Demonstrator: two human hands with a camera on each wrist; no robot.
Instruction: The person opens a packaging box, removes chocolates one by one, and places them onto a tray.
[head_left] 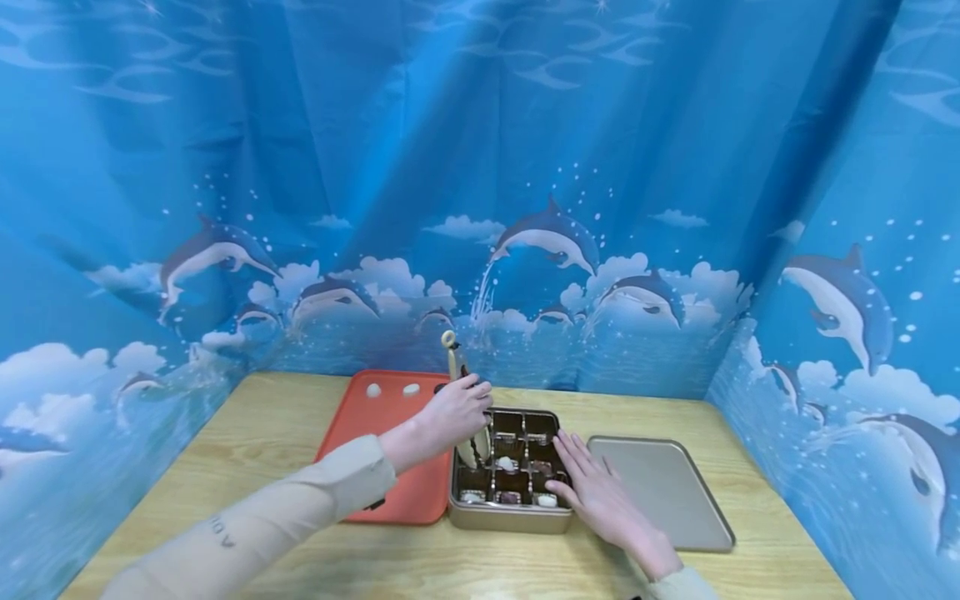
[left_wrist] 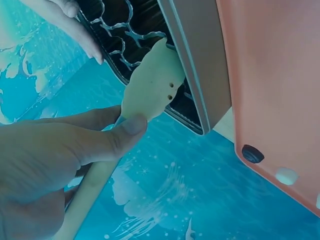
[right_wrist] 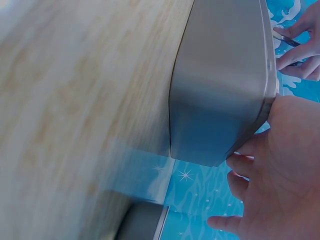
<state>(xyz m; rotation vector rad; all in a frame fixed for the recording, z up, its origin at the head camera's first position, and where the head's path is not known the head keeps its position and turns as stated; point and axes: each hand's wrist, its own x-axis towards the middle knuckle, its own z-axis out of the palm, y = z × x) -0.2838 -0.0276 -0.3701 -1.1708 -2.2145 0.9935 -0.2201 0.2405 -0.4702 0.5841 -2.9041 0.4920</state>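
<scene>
My left hand (head_left: 457,407) grips a pair of cream tongs (head_left: 452,360) with a ring at the top end. Their broad tips point down into the left side of a metal tin (head_left: 510,522), which has a dark insert divided into compartments. In the left wrist view, a leaf-shaped tip (left_wrist: 152,82) reaches past the rim; what lies beneath it is hidden. White and dark pieces sit in several compartments, among them a white piece (head_left: 547,500) at the front right. My right hand (head_left: 600,498) lies along the tin's right rim, fingers straight.
An orange-red tray (head_left: 375,475) lies left of the tin, close beside it. White pieces (head_left: 373,390) and a dark piece (left_wrist: 253,154) rest near its far edge. Right of the tin is a flat metal lid (head_left: 660,492). A dolphin-print curtain (head_left: 420,183) stands behind the table.
</scene>
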